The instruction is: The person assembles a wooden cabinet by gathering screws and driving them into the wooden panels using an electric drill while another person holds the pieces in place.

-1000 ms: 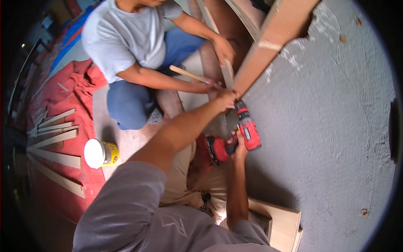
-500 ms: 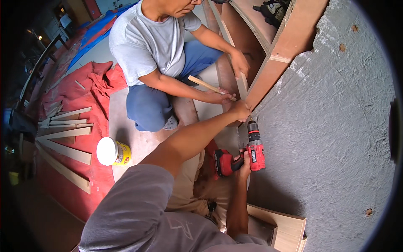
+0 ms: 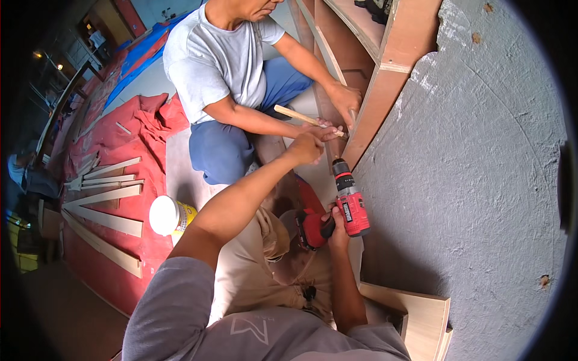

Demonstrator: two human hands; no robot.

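One red drill [image 3: 351, 209] in the right hand [image 3: 338, 225] — one white-lidded tub [image 3: 165, 215]

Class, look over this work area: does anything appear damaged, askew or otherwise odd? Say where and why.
Yes. The grey wall looks damaged: beside the wooden frame its edge is ragged, with whitish patches, and a few brown spots break its otherwise grey surface. The red cloth at left is rumpled, not flat.

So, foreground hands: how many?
4: left hand beside the co-worker's nearer hand, right hand on the drill, co-worker's other hand by the wooden frame.
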